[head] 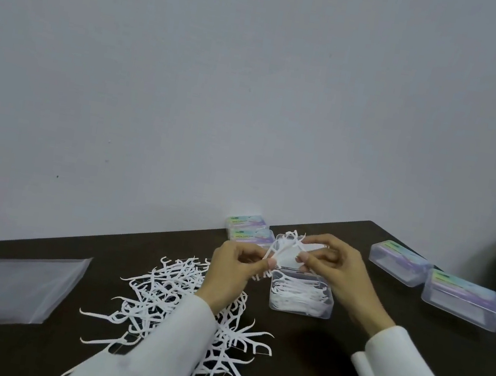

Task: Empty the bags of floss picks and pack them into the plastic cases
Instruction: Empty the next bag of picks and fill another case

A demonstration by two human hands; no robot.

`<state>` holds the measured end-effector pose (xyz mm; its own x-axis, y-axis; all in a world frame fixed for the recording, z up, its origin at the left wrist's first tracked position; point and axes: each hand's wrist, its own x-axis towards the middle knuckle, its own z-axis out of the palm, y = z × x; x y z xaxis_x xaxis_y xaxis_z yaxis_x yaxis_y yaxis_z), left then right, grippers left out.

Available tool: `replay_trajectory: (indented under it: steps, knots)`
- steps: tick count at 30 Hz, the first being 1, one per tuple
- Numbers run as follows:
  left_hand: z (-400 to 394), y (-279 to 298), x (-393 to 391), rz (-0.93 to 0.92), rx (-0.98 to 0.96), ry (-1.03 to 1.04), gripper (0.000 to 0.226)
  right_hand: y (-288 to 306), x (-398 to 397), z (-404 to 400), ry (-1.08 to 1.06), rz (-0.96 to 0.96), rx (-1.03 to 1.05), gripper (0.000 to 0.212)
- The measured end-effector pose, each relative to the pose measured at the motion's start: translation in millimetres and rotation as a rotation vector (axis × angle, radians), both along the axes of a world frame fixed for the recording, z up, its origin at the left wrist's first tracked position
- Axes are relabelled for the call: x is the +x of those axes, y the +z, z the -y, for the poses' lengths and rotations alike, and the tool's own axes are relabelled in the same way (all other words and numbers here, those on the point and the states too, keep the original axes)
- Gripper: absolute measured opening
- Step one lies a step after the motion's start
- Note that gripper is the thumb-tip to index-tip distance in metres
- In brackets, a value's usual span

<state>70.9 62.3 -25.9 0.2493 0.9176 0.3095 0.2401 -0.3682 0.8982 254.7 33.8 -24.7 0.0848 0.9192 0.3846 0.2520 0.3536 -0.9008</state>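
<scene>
At the far left of the dark brown table [327, 356] lies a clear plastic bag [2, 285], flat and seemingly emptied. Just to its right sprawls a loose pile of white floss picks [158, 297], spread over the tabletop and partly covered by the left white sleeve [162, 350]. Above the pile's far edge the left hand [233, 265] is raised, its fingers curled and pinching a small bunch of floss picks [288, 243] that fans upward. The right hand [338, 268] meets it from the other side, thumb and fingers also pinching that same bunch, so both hands hold it together over the open clear case [301, 295]. That case sits on the table beneath the hands, already partly filled with picks lying lengthwise, its lid tipped back behind them. Behind the hands, against the pale wall [255, 91], two closed labelled cases [250, 228] sit side by side. Further right, two more closed clear cases [435, 281] rest near the table's edge, well apart from the open one.
</scene>
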Motion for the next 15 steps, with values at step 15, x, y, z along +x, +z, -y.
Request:
replay_trajectory:
  steps: [15]
  knots:
    - [-11.0, -2.8, -14.2, -0.128, 0.035, 0.103, 0.003, -6.4, 11.6, -1.5, -0.269, 0.237, -0.028, 0.017]
